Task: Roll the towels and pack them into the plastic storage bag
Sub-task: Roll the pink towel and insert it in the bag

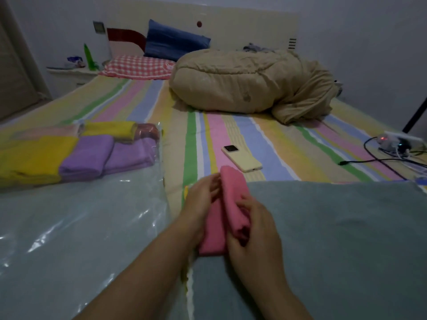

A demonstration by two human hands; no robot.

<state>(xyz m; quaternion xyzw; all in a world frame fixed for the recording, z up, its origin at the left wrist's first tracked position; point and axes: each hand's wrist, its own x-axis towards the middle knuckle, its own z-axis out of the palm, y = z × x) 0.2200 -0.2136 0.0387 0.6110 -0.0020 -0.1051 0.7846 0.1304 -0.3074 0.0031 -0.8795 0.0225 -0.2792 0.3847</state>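
Watching from the bedside: pink towel [231, 197], partly rolled, sits between both hands on a grey-green towel [323, 227] | right hand [254, 229] grips its near end from 4 o'clock | left hand [202, 199] presses near-straight fingers on its 9 o'clock side | plastic storage bag [80, 227] holding rolled towels [87, 158] at 10 o'clock | phone [242, 159] at 12 o'clock

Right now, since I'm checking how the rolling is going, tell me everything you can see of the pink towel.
The pink towel is plain, soft-looking cloth, partly rolled: a thick roll on its right, a flat strip on its left. It lies lengthwise at the left edge of the grey-green blanket, its far end pointing toward the phone. The right hand curls round the roll; the left hand rests its fingers against the left side.
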